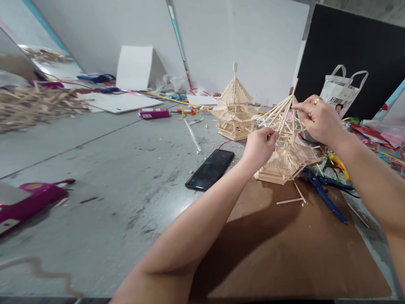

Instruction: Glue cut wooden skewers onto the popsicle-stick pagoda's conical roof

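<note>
A small pavilion model [281, 162] built of thin wooden sticks stands at the back of a brown board, its upper roof an open cone of slanting sticks. My left hand [261, 145] is closed in a pinch at the lower end of a roof stick on the near left side. Near the peak, my right hand [319, 118], with a ring on one finger, pinches a wooden stick on the right of the cone. Behind to the left is a second stick pavilion [236, 109] with a filled-in roof and a finial on top.
Left of the model lies a black phone [210, 169]. Blue-handled pliers [325, 196] and loose sticks rest on the brown board [284, 253]. A purple-pink tool [34, 198] is at left, near a heap of sticks [34, 105]. Behind stands a white bag [341, 90].
</note>
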A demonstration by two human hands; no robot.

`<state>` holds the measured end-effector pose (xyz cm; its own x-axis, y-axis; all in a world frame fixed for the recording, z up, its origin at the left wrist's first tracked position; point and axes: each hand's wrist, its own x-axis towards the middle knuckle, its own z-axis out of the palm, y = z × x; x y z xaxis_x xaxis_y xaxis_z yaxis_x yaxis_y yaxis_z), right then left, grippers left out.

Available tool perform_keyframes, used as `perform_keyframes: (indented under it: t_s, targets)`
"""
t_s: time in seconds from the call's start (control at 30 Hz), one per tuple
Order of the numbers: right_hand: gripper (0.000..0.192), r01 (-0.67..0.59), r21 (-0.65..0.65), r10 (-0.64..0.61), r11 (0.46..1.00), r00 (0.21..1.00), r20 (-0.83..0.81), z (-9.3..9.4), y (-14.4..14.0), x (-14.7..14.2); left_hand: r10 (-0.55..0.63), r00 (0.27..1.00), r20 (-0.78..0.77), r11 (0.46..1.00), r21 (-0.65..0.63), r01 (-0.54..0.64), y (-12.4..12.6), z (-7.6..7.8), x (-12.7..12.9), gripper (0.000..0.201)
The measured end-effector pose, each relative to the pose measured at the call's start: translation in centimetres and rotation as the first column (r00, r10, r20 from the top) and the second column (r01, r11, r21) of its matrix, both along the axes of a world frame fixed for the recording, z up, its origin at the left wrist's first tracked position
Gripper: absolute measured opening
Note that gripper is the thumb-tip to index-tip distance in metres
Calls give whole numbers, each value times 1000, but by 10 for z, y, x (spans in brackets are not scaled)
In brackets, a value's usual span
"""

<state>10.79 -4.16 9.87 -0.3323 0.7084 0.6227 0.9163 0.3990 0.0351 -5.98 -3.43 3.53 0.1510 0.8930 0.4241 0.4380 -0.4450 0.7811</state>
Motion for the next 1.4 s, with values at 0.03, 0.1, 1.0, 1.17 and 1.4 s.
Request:
perform_keyframes:
  t_s: [0.03, 0.1, 1.0, 1.17, 1.4]
  targets:
    - [34, 1, 3, -1, 1000, 1000, 1, 0, 0, 0, 2, 1000, -2, 1000, 2, -2, 0, 0, 0, 26]
    - [34, 3, 13, -3, 1000, 1000, -5, -1, 0, 1, 0, 1000, 1, 1000, -2, 0, 1, -1, -1, 25]
    - [26, -3, -248, -146, 969, 802, -579, -70, -74, 69, -321, 868, -378, 906, 144, 398, -80, -31, 26, 22]
    - [29, 261, -533, -483, 805, 809, -334, -101, -37, 118, -385, 636, -669, 898, -113, 425, -76, -68, 43, 26]
    - [29, 495, -517, -524, 698, 845, 101, -133, -17, 133, -453, 420, -787, 830, -200, 521, -77, -81, 41, 27]
